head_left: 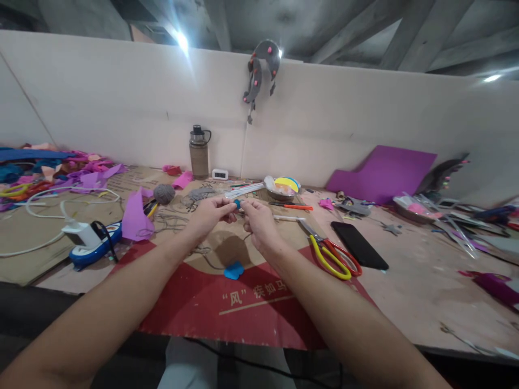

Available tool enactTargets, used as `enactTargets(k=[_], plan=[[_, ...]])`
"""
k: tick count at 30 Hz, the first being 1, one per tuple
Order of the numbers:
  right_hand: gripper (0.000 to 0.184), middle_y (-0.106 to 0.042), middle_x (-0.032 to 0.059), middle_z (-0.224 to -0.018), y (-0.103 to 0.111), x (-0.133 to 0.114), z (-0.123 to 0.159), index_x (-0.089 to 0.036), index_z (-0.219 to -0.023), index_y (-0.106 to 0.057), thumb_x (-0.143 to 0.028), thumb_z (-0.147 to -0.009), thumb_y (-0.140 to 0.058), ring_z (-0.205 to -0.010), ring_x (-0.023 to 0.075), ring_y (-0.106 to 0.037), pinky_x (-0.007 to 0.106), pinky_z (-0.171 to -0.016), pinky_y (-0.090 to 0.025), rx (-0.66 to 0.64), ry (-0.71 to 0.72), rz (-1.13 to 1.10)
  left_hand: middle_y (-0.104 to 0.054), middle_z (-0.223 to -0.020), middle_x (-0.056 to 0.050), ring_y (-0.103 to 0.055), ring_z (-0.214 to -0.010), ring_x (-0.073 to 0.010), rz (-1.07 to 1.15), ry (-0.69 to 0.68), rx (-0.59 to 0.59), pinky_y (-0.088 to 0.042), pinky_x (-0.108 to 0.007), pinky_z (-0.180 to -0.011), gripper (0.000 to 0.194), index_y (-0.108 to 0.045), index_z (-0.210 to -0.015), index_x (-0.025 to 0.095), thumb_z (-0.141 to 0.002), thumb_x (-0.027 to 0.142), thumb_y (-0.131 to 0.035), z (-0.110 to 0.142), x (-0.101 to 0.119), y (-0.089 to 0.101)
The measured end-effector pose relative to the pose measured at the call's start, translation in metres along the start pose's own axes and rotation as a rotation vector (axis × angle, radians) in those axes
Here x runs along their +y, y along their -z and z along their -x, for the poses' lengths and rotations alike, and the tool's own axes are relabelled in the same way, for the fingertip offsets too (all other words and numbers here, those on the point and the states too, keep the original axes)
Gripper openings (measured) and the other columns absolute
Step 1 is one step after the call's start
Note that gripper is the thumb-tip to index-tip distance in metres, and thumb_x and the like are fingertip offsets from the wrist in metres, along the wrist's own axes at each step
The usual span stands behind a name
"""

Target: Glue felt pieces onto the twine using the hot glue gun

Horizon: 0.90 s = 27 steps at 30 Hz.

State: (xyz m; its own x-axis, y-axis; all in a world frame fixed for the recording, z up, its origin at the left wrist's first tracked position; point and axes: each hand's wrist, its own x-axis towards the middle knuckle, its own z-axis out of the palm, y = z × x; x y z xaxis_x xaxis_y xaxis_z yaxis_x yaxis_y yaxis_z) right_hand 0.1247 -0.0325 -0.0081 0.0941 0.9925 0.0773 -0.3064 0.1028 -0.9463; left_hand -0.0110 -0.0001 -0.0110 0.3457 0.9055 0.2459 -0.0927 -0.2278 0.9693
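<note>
My left hand (214, 212) and my right hand (259, 222) meet above the middle of the cardboard sheet (190, 319). Between their pinched fingertips is a small dark teal piece (237, 203), partly covered by the fingers, so its exact kind is unclear. Both hands appear closed on it. Below them lies a bright blue petal-shaped cut-out (234, 270), flat on the sheet, with a thin grey strand running close to it. Loose grey yarn (174, 219) spreads left of my hands, near a grey yarn ball (164, 193).
Scissors (330, 257) with red and yellow handles and a black phone (359, 245) lie to the right. Behind stand a bottle (199, 156) and a bowl (284, 193) of scraps. At left are a blue power strip (95, 246) and a purple piece (137, 216).
</note>
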Motion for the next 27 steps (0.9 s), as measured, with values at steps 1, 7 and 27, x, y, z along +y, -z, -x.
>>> enactTargets(k=[1,7,27], plan=[[0.023,-0.034,-0.0119,-0.045,0.0002,-0.0006,0.0001,-0.02,-0.066,-0.047,-0.036,-0.066,-0.063,-0.038,0.0027,-0.018,0.02,-0.038,-0.012,-0.002,-0.005,-0.007,-0.066,-0.066,-0.005,-0.058,-0.056,-0.0113,0.038,0.015,-0.007,-0.046,-0.024,-0.057,0.03,-0.067,-0.075,0.012,-0.072,0.041,-0.071,-0.0001,0.0,-0.0001],[0.022,-0.032,-0.0123,-0.043,0.0005,-0.0027,0.0003,-0.02,-0.063,-0.042,-0.032,-0.067,-0.06,-0.037,0.0024,-0.019,0.019,-0.038,-0.011,0.004,-0.032,-0.036,-0.068,-0.073,-0.006,-0.058,-0.058,-0.0112,0.098,0.064,-0.042,-0.045,-0.025,-0.059,0.035,-0.067,-0.078,0.011,-0.073,0.046,-0.07,-0.0008,-0.0023,0.0],[0.016,-0.028,-0.012,-0.041,-0.0025,-0.0054,0.0,-0.02,-0.063,-0.048,-0.025,-0.074,-0.058,-0.037,0.0045,-0.018,0.021,-0.038,-0.011,0.04,-0.002,0.041,-0.067,-0.069,-0.004,-0.058,-0.056,-0.0093,-0.065,-0.043,0.005,-0.045,-0.022,-0.057,0.029,-0.067,-0.075,0.012,-0.074,0.04,-0.071,-0.0035,0.0013,0.0028]])
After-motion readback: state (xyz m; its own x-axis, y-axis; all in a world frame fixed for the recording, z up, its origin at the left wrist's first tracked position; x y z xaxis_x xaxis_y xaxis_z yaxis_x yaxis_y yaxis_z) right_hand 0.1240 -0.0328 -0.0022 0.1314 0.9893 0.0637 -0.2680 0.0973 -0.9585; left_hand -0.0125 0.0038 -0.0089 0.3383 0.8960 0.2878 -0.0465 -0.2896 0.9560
